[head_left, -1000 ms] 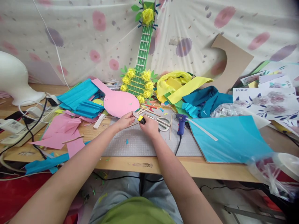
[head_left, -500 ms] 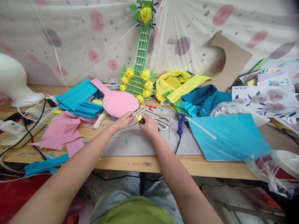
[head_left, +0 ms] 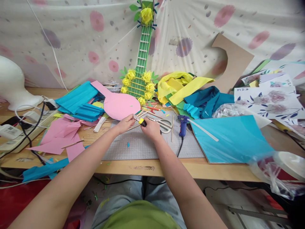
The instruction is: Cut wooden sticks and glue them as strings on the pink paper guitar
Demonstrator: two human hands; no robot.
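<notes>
My right hand (head_left: 151, 128) is wrapped around a tool with a yellow-and-black handle (head_left: 143, 122). Its short metal end points left; whether it is a knife or pliers is not clear. Thumb and fingers pinched, my left hand (head_left: 126, 123) meets that metal end, and what it holds is too small to make out. Both hands are above the grey cutting mat (head_left: 140, 148). Just behind them lies a pink guitar-shaped cutout (head_left: 122, 105). Scissors with pale handles (head_left: 165, 124) rest beside my right hand, near thin wooden sticks (head_left: 172, 128).
A green guitar model with yellow paper flowers (head_left: 143, 52) leans on the curtain. Blue crepe paper (head_left: 76, 97) and pink paper (head_left: 60, 133) lie left. A purple glue gun (head_left: 183, 125), a blue sheet (head_left: 233, 140) and yellow paper (head_left: 188, 90) are right. A power strip (head_left: 30, 135) sits far left.
The view has shifted slightly to the right. My hands hold nearly the same pose, with the tool still in my right hand.
</notes>
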